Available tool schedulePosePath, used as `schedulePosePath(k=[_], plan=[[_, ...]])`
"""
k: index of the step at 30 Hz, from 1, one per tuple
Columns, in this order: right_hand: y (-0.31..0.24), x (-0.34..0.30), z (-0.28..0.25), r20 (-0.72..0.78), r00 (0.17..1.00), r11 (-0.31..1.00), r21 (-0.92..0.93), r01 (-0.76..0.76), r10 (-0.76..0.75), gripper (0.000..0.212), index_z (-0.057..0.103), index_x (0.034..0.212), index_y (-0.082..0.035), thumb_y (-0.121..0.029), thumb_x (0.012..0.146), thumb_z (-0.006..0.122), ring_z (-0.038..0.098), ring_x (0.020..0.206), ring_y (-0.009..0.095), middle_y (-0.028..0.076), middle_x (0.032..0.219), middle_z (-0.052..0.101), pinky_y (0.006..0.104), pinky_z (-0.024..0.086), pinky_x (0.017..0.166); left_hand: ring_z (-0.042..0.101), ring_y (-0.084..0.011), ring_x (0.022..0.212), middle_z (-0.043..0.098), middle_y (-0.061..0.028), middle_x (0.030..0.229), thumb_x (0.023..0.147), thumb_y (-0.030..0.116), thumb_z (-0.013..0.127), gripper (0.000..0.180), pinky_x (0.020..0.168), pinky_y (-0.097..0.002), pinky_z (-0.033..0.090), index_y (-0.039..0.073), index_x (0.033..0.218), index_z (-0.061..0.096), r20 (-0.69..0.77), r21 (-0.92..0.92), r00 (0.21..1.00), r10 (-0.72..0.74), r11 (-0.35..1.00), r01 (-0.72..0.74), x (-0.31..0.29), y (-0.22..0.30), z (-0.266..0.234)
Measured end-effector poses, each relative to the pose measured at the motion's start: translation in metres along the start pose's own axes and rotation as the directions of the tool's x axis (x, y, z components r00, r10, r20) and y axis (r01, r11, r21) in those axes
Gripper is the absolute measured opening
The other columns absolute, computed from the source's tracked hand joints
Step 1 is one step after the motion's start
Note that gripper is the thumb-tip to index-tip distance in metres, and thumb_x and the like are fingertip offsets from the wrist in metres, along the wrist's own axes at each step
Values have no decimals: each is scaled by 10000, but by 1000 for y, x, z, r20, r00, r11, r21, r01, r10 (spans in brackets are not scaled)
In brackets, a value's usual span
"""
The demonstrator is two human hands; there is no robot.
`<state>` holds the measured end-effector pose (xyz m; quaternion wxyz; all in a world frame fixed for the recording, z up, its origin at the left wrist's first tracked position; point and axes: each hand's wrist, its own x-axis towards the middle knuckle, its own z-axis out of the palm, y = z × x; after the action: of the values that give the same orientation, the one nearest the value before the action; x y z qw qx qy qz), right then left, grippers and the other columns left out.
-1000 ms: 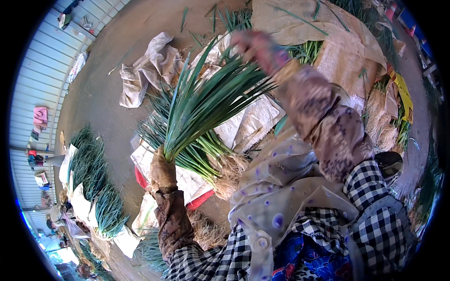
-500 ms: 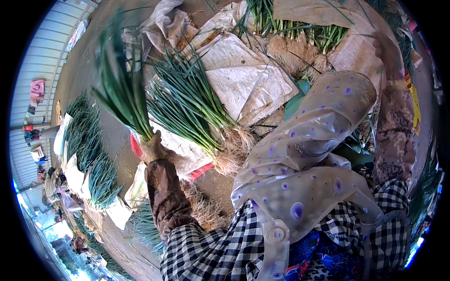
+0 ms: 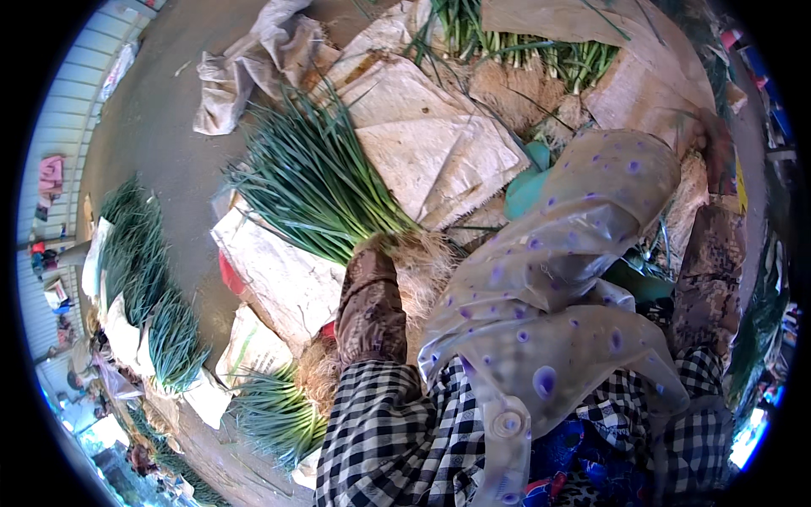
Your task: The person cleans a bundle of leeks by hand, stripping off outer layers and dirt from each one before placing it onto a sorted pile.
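Note:
A bunch of green onions (image 3: 308, 182) lies on white sacking, with its leaves pointing up and left and its pale roots (image 3: 422, 266) toward me. My left hand (image 3: 373, 243) is closed round the lower stems just above those roots, though its fingers are mostly hidden. Out at the right, my right hand (image 3: 715, 148) is beside the beige sacking (image 3: 642, 84), smeared by motion. Whether it holds anything I cannot make out. A translucent, purple-dotted plastic sheet (image 3: 549, 245) covers my lap and knee.
More green onions (image 3: 583, 63) with thick roots lie partly under sacking at the far side. A crumpled sack (image 3: 228, 84) is at the upper left. Rows of green onions (image 3: 173, 329) stretch along the left floor, and another bunch (image 3: 283, 414) lies near my left elbow.
My left hand has come down and right, laying its upright bunch of green onions onto those on the sacking. My right hand has moved slightly nearer to me.

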<state>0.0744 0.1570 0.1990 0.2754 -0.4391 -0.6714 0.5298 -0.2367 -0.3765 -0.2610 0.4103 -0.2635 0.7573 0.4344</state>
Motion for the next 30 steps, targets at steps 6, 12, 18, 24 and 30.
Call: schedulePosePath(k=[6, 12, 18, 24, 30], plan=[[1, -10, -21, -15, 1000, 992, 124, 18, -16, 187, 555, 919, -49, -225, 858, 536, 378, 486, 15, -55, 628, 468, 145, 329, 446, 583, -212, 555, 615, -109, 661, 606, 166, 686, 184, 476, -317, 460, -7, 626, 624, -66, 252, 986, -156, 953, 168, -43, 39, -12], [8, -19, -12, -128, 991, 996, 82, 36, -25, 169, 545, 902, -66, -226, 850, 545, 369, 491, 14, -57, 625, 467, 156, 318, 439, 562, -222, 549, 593, -94, 651, 686, 117, 651, 168, 483, -329, 462, -22, 680, 557, -99, 173, 993, 69, 984, -51, -82, 33, 29], [7, -14, 7, -23, 999, 991, 130, 43, -40, 201, 555, 909, -60, -251, 846, 552, 367, 495, 15, -61, 640, 471, 154, 309, 450, 518, -336, 1006, 476, -214, 1174, 518, 338, 794, 1085, 814, -333, 460, -52, 1316, 173, -335, 297, 915, 226, 947, -125, 11, -61, 75], [4, -9, 15, -33, 997, 994, 86, 66, -63, 221, 545, 914, -48, -260, 852, 544, 367, 512, 16, -58, 653, 467, 149, 304, 464, 598, -206, 585, 619, -115, 680, 579, 240, 764, 420, 521, -300, 465, -89, 780, 598, 42, -152, 990, 133, 980, -126, 6, -72, 21], [14, -2, -15, 26, 1000, 988, 152, -1, -3, 232, 554, 941, -40, -250, 842, 561, 371, 527, 15, -57, 680, 480, 135, 304, 479, 602, -234, 555, 623, -155, 725, 613, 212, 772, 409, 474, -331, 468, -84, 833, 593, -209, -172, 930, 301, 925, -338, -60, -32, 9]])
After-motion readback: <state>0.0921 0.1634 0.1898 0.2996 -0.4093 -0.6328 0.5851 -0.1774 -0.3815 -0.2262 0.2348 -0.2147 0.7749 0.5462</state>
